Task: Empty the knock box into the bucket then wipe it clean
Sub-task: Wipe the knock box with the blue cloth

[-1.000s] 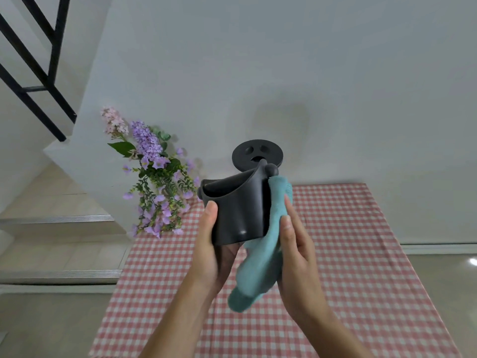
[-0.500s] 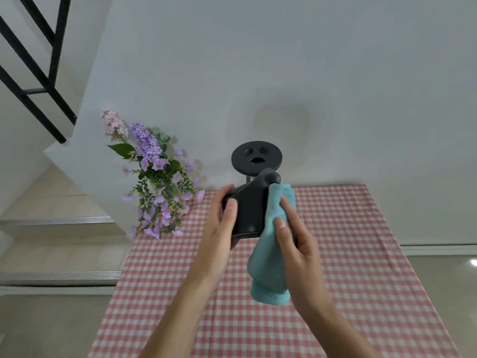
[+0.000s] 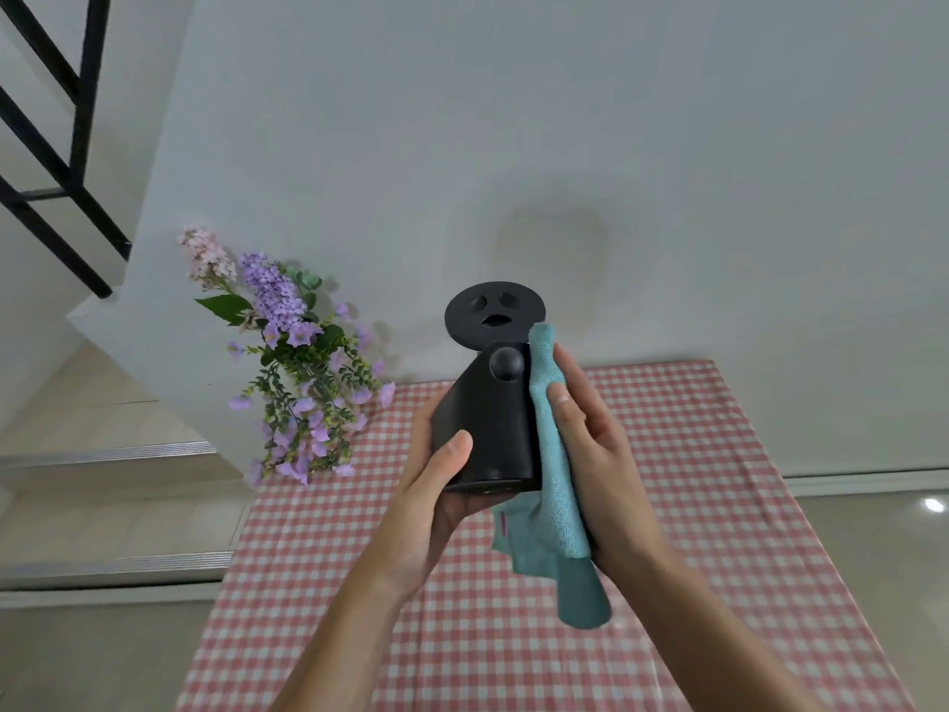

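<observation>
Knock box: black, held in the air above the checked tablecloth.
Left hand: closed around the knock box's base, thumb across its side.
Right hand: fingers extended, pressing the teal cloth flat against the knock box's right wall.
Flowers: left of the knock box.

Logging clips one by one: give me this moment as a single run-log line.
phase: wiping | left hand: holds knock box above table | right hand: presses cloth on box side | bucket: not in view

Knock box turned side-on; cloth now flat vs. its side.
</observation>
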Available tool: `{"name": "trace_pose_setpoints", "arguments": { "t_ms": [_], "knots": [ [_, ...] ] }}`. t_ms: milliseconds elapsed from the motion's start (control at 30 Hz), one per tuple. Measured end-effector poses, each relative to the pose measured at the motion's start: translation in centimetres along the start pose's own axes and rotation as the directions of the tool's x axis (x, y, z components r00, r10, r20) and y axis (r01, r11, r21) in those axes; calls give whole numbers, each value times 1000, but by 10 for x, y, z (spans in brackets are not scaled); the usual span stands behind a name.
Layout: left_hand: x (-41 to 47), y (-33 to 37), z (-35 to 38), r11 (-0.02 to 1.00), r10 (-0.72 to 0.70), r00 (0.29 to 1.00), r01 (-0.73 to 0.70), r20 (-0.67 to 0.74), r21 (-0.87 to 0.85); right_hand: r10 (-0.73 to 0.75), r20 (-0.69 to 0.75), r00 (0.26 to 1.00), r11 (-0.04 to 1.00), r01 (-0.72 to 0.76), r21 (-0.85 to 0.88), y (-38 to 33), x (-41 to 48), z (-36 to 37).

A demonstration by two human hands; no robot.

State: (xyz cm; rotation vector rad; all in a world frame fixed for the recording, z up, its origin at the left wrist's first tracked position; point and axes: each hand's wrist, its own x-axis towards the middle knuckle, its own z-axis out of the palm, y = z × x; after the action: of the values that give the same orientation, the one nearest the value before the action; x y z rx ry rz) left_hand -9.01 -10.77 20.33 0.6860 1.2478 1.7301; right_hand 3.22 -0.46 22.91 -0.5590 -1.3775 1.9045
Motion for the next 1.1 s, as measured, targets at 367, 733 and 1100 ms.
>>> {"name": "trace_pose_setpoints", "arguments": {
  "t_ms": [367,733,1100],
  "knots": [
    [-6,-1,4,983,-52,999,52,3,-178,26,15,1000,986,-28,163,-2,5,5],
    [-1,1,-1,997,-3,997,-3,-71,-76,134,-55,989,965,-118,236,25,-15,0],
    [-12,9,-8,854,192,970,-241,152,461,273,192,943,952,-294,87,-4,2,-53]
  ]
}}
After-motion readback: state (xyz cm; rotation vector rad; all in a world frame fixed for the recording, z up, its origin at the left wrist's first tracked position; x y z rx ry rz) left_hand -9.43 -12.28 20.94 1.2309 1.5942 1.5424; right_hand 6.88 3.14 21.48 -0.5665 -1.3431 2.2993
